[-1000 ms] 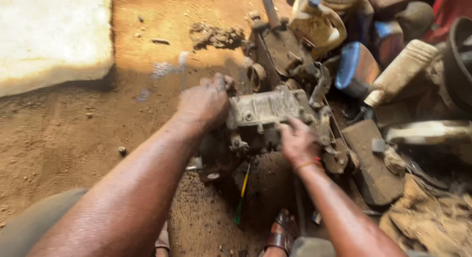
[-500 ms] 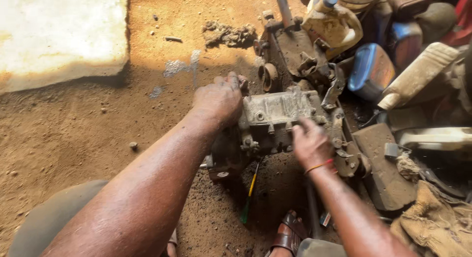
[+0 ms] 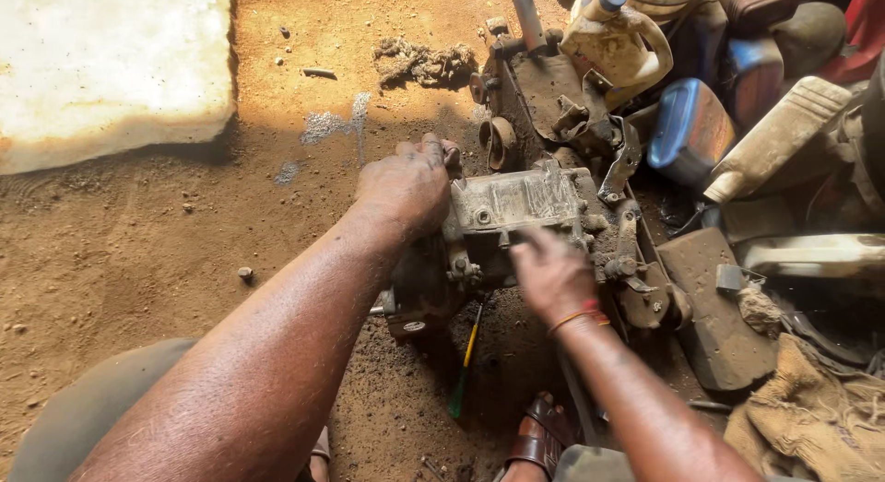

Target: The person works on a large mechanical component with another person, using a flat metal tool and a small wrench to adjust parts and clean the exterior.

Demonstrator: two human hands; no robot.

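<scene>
My left hand (image 3: 406,182) lies palm down over the left end of the engine casing (image 3: 516,205), a blocky cast-metal part, grey and caked with dust and oily grime, ribbed and studded with bolt heads. It sits on the dirt floor (image 3: 138,261) just right of centre in my view. The fingers curl over its far edge, gripping it, and the forearm runs back toward 7 o'clock. My right hand (image 3: 553,275) rests on the casing's near side at about 5 o'clock from the left one, fingers bent and slightly blurred; I cannot tell whether they pinch anything. A red thread band (image 3: 579,316) circles that wrist. Below the casing, toward 6 o'clock, a thin screwdriver with a yellow and green handle (image 3: 464,371) lies in dark, oil-soaked soil. At 1 o'clock stands a grimy cream plastic jug (image 3: 622,44), with a blue container (image 3: 687,132) beside it. A pale, rough stone slab (image 3: 111,67) lies at 10 o'clock.
</scene>
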